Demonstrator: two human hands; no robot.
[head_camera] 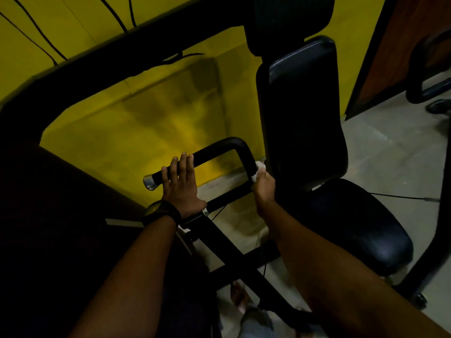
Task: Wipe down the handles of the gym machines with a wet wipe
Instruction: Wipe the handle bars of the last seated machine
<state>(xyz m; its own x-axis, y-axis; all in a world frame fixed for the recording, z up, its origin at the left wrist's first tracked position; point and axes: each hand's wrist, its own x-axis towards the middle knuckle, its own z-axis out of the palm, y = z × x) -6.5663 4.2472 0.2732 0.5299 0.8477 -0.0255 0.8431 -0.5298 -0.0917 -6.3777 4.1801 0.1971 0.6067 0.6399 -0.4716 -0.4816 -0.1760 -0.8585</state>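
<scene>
Black tubing forms the handle (pixel 219 152) of a gym machine, bent into a squared loop and ending at the left in a chrome cap (pixel 150 182). On the straight grip just right of that cap lies the person's left hand (pixel 181 186), palm down, its fingers nearly straight and laid across the tube with only the tips over the far side; it grasps nothing else. A dark watch (pixel 161 212) circles that wrist. At the right-hand leg of the loop, below the bend, the right hand (pixel 264 189) is curled tightly round the tube with a white wet wipe (pixel 258 168) bunched between fingers and metal; part of the wipe shows above the knuckles, pressed against the handle. Immediately right of this hand stands the upright back pad (pixel 305 113), dark and padded, with the matching seat (pixel 361 225) below it. A heavy black frame arm (pixel 97 57) arches over the upper left. Behind the handle is a yellow wall (pixel 122 123), meeting a pale grey floor (pixel 390 154). Near the lower edge a bare foot (pixel 240 297) rests on the floor beside the machine's base bar. Lighting is dim, so finer surface detail cannot be made out.
</scene>
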